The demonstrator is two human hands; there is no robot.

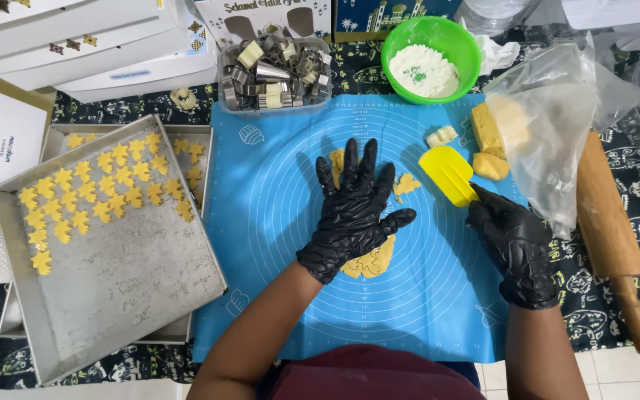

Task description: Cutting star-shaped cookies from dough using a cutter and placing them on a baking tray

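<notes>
Left hand (355,211) lies flat, fingers spread, on the rolled dough (370,261) mid blue mat (275,222). Right hand (512,248) is clamped on the yellow scraper (449,175), blade by a dough scrap (407,184). Dough looks soft, thin, tears easily; prob best lifted from underneath w/ the blade, not pinched.

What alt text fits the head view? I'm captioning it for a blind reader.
A black-gloved left hand presses flat on thin yellow rolled dough on a blue silicone baking mat, while the black-gloved right hand holds a yellow plastic scraper. To the left, a metal baking tray carries yellow cut-out cookies.
</notes>
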